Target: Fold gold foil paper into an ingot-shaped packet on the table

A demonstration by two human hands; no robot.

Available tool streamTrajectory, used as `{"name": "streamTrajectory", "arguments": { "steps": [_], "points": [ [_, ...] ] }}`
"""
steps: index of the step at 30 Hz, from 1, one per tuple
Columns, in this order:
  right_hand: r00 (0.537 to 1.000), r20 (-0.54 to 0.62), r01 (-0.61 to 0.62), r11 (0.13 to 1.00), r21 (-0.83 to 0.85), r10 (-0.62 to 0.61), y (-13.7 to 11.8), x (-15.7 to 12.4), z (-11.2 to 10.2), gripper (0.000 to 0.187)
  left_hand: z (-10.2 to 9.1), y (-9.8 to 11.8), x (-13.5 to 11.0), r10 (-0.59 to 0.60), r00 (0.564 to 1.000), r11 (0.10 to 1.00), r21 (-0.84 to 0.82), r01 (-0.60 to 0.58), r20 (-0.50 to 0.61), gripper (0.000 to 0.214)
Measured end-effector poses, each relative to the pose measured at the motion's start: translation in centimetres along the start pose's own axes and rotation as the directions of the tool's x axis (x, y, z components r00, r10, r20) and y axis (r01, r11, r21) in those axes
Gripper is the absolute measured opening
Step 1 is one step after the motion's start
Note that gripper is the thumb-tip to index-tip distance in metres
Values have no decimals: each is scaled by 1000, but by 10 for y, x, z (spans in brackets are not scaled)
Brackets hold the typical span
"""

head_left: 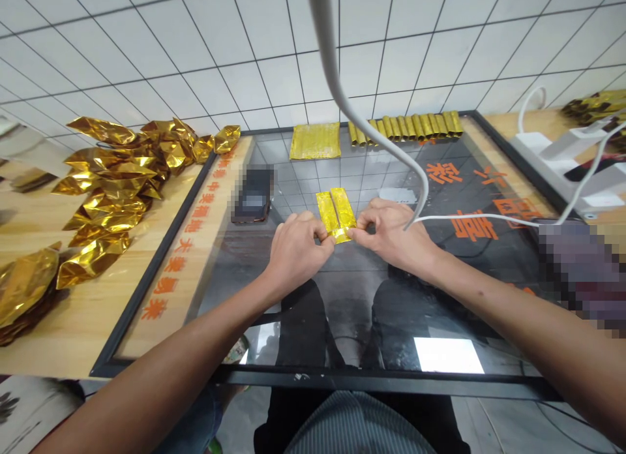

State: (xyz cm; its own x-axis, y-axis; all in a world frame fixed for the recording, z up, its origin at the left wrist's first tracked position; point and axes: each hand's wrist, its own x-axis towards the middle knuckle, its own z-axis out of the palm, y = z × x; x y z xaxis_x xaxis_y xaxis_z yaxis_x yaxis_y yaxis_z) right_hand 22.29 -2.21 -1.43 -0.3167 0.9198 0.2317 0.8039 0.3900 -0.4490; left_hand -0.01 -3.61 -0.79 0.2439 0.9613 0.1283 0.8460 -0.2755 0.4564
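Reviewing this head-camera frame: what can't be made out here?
- Near end of the gold foil packet: covered by the fingers of the left hand and right hand.
- Phone screen: blurred.
- Thing at the right edge: blurred.
- Gold bags at left: cut off by the frame edge.

We see bare glass on the table (342, 297) before us. A phone (253, 194) lies to the left, a white cable (372, 124) hangs across the right, and gold rolls (405, 126) line the far edge.
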Motion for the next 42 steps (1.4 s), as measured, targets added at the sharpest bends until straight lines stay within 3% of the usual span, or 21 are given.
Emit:
{"name": "streamTrajectory", "arguments": {
  "steps": [15,20,25,31,42],
  "points": [
    [1000,1,-6,1000,4,6,0,1,0,23,3,0,0,39,999,997,73,-38,-14,32],
    [1000,-1,-17,1000,16,17,2,1,0,25,2,-3,-1,19,999,1000,1,-19,-47,11],
    [1000,-3,-23,1000,8,23,4,1,-1,25,1,-7,-4,83,996,996,-24,-84,-43,33],
    [1000,-9,-26,1000,15,26,3,1,-1,21,3,-13,-6,189,982,982,22,-188,-21,31],
    [1000,-21,-17,999,37,18,4,-1,-1,20,2,-16,-6,260,965,957,125,-263,36,40]
  ]
}}
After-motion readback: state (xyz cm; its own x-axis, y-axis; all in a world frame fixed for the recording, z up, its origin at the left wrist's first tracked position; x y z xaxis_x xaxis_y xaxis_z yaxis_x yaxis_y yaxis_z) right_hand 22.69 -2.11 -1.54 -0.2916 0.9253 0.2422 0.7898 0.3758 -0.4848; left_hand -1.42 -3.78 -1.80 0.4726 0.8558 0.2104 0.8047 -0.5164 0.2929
